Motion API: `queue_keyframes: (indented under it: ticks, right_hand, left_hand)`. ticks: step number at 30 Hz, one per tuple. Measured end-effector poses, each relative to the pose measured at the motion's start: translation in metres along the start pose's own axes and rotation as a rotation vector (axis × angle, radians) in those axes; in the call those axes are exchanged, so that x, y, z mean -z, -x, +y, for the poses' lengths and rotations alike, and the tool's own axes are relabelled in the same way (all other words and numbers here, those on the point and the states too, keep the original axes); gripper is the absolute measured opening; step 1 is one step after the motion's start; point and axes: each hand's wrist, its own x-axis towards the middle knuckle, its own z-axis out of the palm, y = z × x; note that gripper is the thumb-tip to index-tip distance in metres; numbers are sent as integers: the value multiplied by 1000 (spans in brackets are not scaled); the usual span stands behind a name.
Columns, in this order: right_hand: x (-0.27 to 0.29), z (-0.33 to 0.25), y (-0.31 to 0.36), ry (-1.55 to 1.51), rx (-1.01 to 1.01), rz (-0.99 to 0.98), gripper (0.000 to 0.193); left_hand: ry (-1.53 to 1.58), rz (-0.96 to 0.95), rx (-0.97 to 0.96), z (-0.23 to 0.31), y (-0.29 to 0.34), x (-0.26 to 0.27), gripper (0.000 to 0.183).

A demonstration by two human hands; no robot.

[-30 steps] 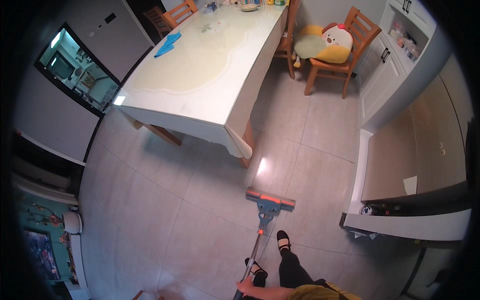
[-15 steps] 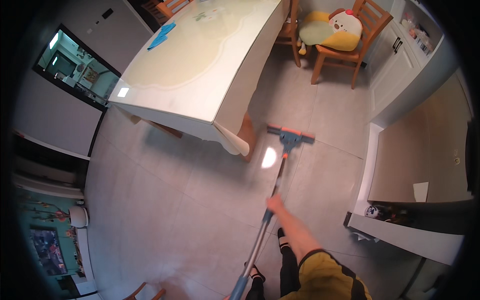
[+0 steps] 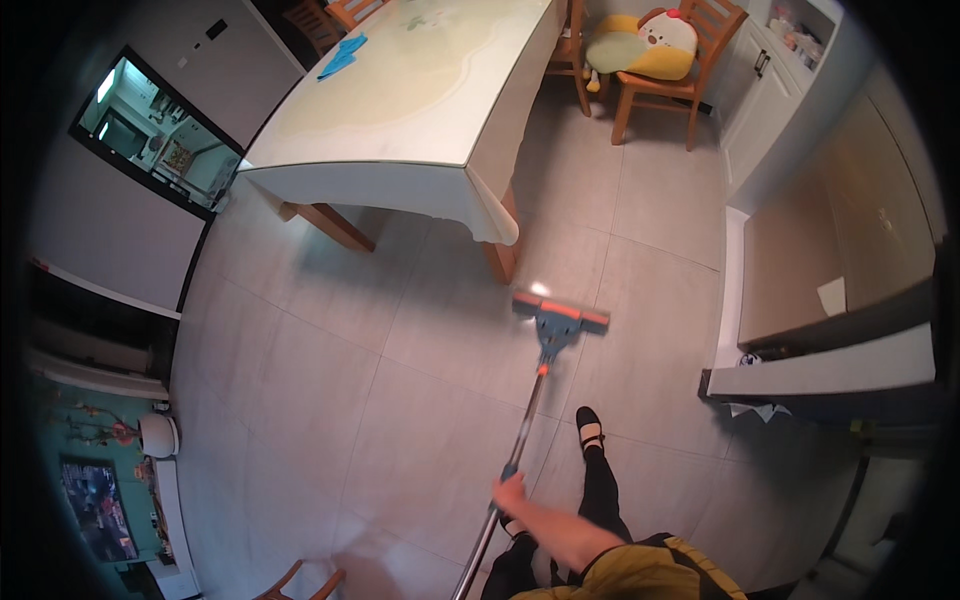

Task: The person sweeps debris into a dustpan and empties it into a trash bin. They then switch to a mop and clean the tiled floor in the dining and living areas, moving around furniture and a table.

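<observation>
While right hand [image 3: 512, 494] grips thin metal mop pole [image 3: 520, 440], flat rect. mop head [image 3: 560, 314] on glossy tile floor [image 3: 330, 400], left hand unseen.

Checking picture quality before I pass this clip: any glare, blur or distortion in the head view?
Head view: strong fisheye bending, black rim; a bright glare spot on the floor tiles beside the mop head; table reflects light softly; hand on the mop handle reasonably sharp.
</observation>
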Motion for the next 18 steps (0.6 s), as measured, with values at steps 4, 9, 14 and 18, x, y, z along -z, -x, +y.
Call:
queue_keyframes:
  ticks: [4,9,14,18]
  right_hand:
    - [-85,53,103,-59,-283,-149,54]
    - [-96,50,176,-139,-341,-266,59]
    - [-75,66,123,-117,-212,-169,58]
    - [12,36,10,-200,-124,-58,51]
  left_hand:
    - [-84,47,325,-33,95,93,15]
    - [-220,30,349,-35,145,151,12]
    - [-598,36,105,-52,105,146,17]
    - [-841,42,29,62,30,55,35]
